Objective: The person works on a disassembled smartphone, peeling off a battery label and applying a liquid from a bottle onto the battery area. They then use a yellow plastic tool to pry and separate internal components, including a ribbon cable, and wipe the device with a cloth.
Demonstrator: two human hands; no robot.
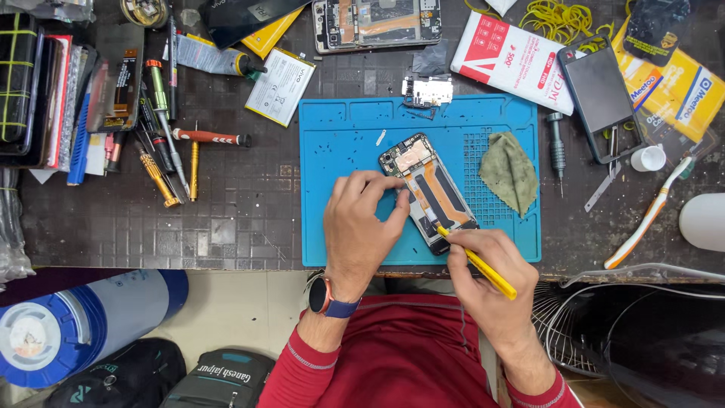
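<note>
Both hands (361, 227) (487, 261) crowd opened phone (427, 189) near mat's edge (347, 261).

Lower end of the opened black smartphone with orange ribbon cables (427, 189) is covered by both hands: left hand (361, 227) hides its near-left edge, right hand (487, 272) hides the bottom corner. Tip of the yellow plastic pry tool (483, 268) is too small to tell where it touches. At the counter's far edge, a second opened phone chassis (377, 23) is cut off by the frame. White round container (704, 221) at the right edge is cut off too.
</note>
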